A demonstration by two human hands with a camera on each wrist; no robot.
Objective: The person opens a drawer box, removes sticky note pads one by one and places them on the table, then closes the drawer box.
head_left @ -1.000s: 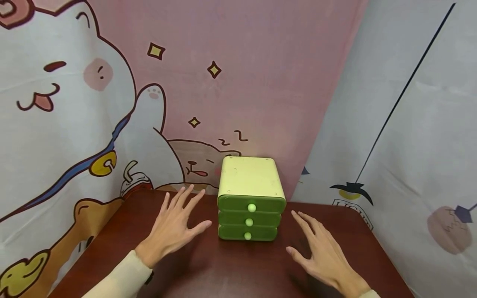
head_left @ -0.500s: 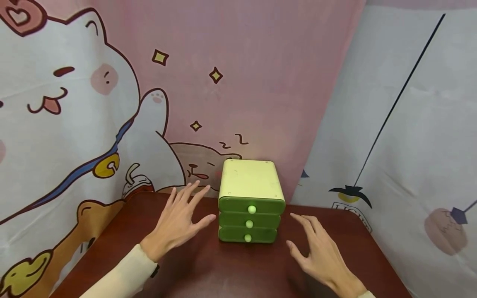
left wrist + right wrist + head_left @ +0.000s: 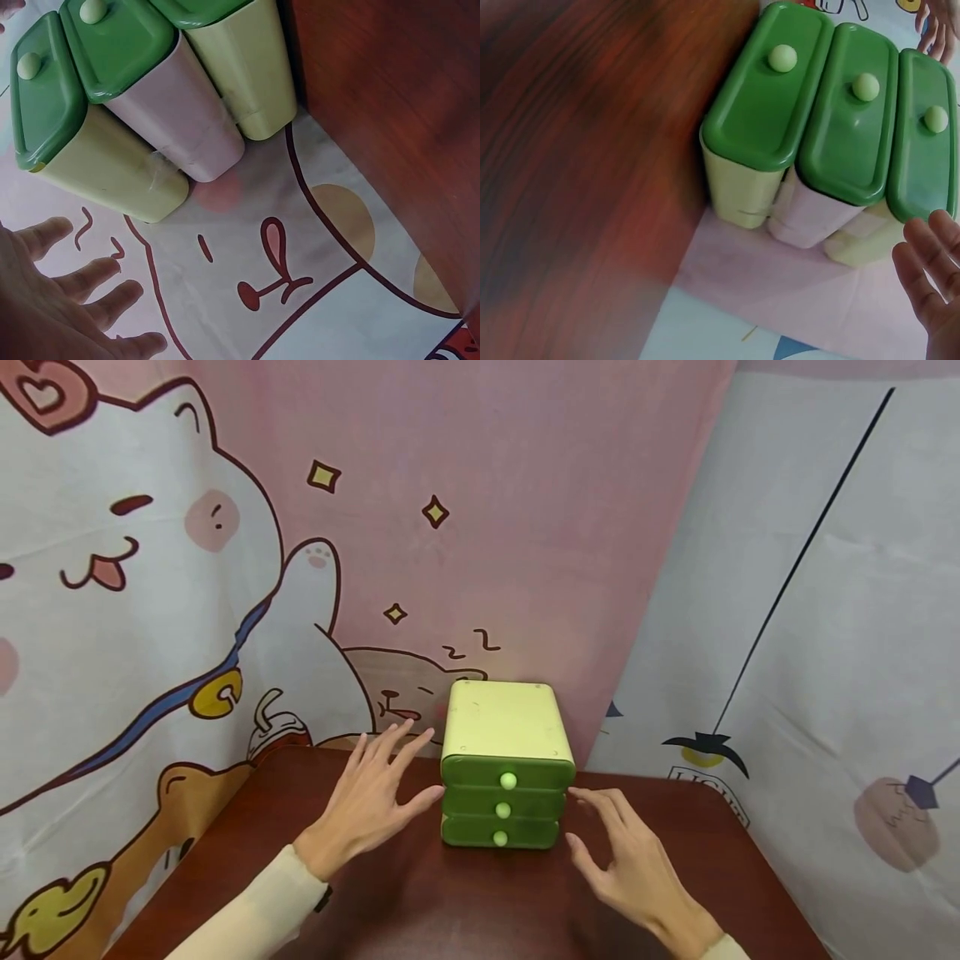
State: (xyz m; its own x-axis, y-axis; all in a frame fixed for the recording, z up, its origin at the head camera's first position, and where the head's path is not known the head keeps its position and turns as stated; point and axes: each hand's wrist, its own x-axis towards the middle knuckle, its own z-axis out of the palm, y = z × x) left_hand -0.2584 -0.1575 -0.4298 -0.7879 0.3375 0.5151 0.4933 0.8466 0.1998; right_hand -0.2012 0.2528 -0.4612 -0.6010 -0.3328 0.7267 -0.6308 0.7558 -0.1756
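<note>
A small three-drawer organizer with a pale yellow top and green fronts stands on the dark red table, each drawer front bearing a round light-green knob. All drawers look closed. To its left, my left hand is spread with fingers extended, the thumb close to the organizer's side; whether it touches I cannot tell. My right hand hovers at the right side, fingers slightly bent and tips near the drawer fronts. Neither hand holds anything. In the right wrist view the drawer sides show as yellow and pink.
The brown-red table extends in front of the organizer and to both sides. A pink and white cloth backdrop with cartoon animals hangs directly behind, and a greyish-white cloth borders the right side.
Both hands have moved inward toward the organizer, the left one rightward and the right one leftward. The head view has tilted up slightly. The organizer stays in place.
</note>
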